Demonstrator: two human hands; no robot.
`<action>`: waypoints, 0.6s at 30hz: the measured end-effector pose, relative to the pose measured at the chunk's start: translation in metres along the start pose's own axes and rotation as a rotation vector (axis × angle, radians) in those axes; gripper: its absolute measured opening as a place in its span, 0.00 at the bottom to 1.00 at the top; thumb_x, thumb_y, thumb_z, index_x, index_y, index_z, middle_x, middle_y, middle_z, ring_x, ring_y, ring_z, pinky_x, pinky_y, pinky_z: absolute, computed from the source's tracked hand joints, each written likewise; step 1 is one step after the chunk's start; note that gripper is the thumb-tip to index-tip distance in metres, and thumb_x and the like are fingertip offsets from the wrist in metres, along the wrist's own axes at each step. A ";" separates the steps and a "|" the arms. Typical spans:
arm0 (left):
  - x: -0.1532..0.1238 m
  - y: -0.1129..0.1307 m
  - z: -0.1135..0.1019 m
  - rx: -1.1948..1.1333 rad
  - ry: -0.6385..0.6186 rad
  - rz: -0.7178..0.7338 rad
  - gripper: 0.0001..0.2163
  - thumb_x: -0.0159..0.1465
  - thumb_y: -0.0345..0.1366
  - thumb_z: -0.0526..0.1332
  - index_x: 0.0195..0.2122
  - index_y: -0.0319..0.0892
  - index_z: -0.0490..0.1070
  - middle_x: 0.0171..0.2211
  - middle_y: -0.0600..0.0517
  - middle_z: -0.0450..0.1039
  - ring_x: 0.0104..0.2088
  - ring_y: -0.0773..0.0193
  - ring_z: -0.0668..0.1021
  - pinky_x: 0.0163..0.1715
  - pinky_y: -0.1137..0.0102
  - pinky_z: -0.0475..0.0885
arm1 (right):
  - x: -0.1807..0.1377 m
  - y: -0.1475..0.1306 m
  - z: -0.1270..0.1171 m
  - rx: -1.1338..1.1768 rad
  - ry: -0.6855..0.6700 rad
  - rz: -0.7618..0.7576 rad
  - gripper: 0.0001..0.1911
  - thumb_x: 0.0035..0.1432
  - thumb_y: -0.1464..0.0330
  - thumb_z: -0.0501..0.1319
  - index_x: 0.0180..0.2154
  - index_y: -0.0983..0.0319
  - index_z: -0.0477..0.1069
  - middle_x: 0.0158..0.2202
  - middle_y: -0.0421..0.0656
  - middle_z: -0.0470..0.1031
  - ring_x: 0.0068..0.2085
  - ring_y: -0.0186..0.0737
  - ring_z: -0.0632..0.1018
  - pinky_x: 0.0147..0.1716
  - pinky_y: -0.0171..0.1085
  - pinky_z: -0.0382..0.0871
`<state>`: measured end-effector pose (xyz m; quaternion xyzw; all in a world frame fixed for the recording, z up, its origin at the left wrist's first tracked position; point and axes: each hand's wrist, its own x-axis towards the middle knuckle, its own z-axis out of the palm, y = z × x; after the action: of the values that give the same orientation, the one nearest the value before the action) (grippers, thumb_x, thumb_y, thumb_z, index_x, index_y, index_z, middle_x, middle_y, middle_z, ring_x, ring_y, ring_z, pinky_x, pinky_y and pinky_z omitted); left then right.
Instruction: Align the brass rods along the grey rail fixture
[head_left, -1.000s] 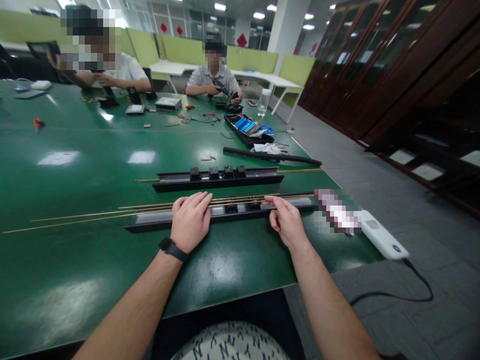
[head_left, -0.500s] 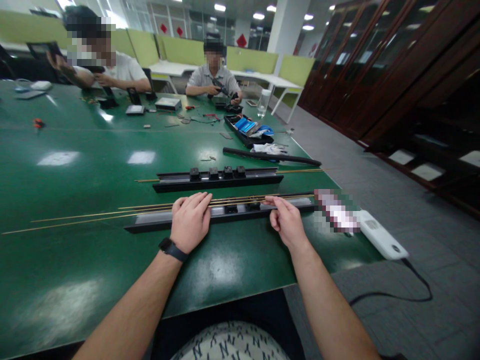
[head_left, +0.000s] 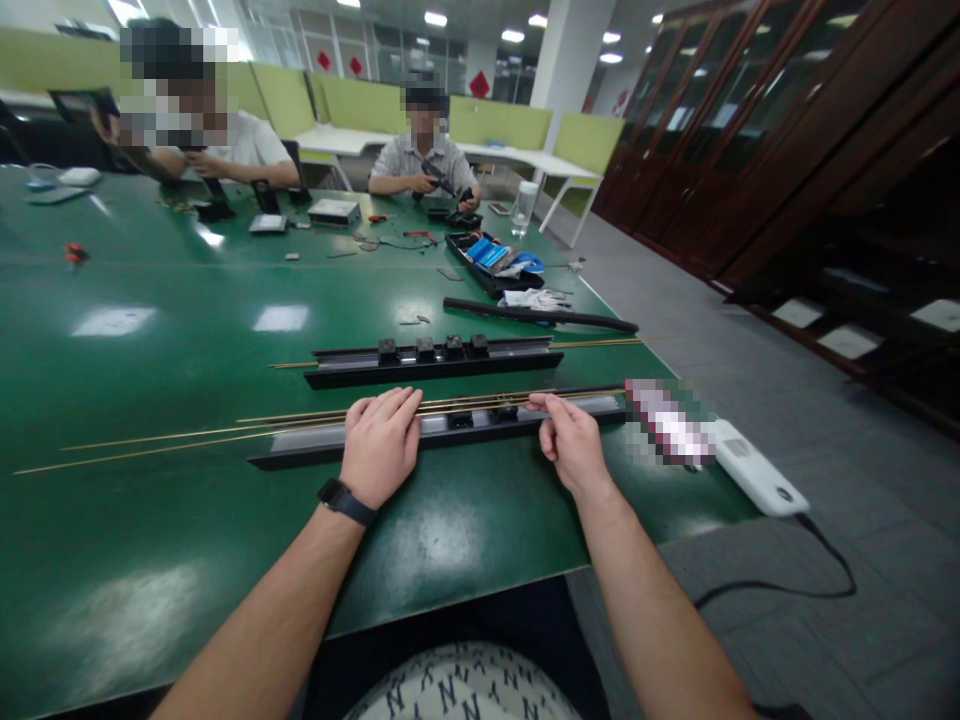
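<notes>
On the bench (head_left: 187, 560), left hand (head_left: 379, 445) lay open on the rail (head_left: 300, 446); right hand (head_left: 574, 447) pinched a brass rod (head_left: 480, 402); forcing might kink it.

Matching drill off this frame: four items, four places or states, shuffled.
1 left hand
2 right hand
3 far black rail
4 white device

A at the table corner, black cable trailing off it
B flat, palm down, on the near black rail
C fingers curled, pinching at the brass rods
D carries four black blocks

Pairs: 1-B; 2-C; 3-D; 4-A
</notes>
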<state>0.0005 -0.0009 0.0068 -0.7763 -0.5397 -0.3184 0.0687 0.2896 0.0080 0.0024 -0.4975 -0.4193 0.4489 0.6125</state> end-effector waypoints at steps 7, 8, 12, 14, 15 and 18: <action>0.000 -0.001 0.000 -0.009 -0.009 0.001 0.18 0.74 0.35 0.54 0.60 0.44 0.77 0.59 0.43 0.80 0.60 0.48 0.80 0.60 0.50 0.66 | 0.001 -0.003 0.000 0.017 0.059 -0.008 0.22 0.60 0.51 0.70 0.40 0.65 0.83 0.37 0.49 0.85 0.14 0.24 0.65 0.09 0.27 0.50; 0.000 -0.001 0.000 -0.013 -0.007 0.000 0.18 0.74 0.35 0.55 0.60 0.44 0.77 0.59 0.43 0.80 0.60 0.48 0.80 0.60 0.50 0.66 | 0.001 -0.003 0.000 0.020 0.071 -0.012 0.21 0.60 0.52 0.70 0.40 0.65 0.83 0.37 0.49 0.85 0.14 0.23 0.65 0.09 0.27 0.50; 0.000 -0.001 0.000 -0.021 0.000 -0.001 0.17 0.74 0.34 0.55 0.60 0.45 0.77 0.59 0.44 0.80 0.60 0.48 0.80 0.61 0.50 0.66 | 0.002 -0.004 -0.001 0.024 0.102 -0.018 0.21 0.60 0.52 0.69 0.40 0.64 0.83 0.38 0.49 0.85 0.14 0.23 0.65 0.09 0.27 0.49; 0.000 -0.001 0.001 -0.020 0.007 0.003 0.17 0.74 0.34 0.56 0.60 0.45 0.77 0.59 0.44 0.80 0.60 0.49 0.80 0.60 0.50 0.65 | 0.003 -0.004 -0.001 0.017 0.092 -0.017 0.21 0.60 0.52 0.69 0.40 0.64 0.83 0.39 0.49 0.85 0.14 0.24 0.65 0.09 0.27 0.49; 0.000 -0.001 0.001 -0.018 0.012 0.006 0.17 0.74 0.34 0.56 0.60 0.44 0.77 0.59 0.44 0.80 0.60 0.49 0.80 0.60 0.50 0.65 | 0.003 -0.004 -0.002 0.012 0.083 -0.016 0.21 0.60 0.51 0.69 0.40 0.64 0.83 0.40 0.49 0.85 0.14 0.24 0.66 0.09 0.28 0.49; 0.000 -0.001 0.002 -0.005 0.025 0.013 0.16 0.74 0.34 0.56 0.60 0.43 0.76 0.59 0.44 0.81 0.60 0.49 0.80 0.59 0.51 0.65 | 0.003 -0.004 -0.003 0.003 0.049 -0.014 0.22 0.61 0.51 0.68 0.42 0.64 0.83 0.41 0.49 0.85 0.14 0.24 0.66 0.08 0.28 0.50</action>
<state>-0.0002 0.0001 0.0050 -0.7758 -0.5331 -0.3289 0.0755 0.2932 0.0096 0.0059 -0.5046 -0.4071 0.4328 0.6263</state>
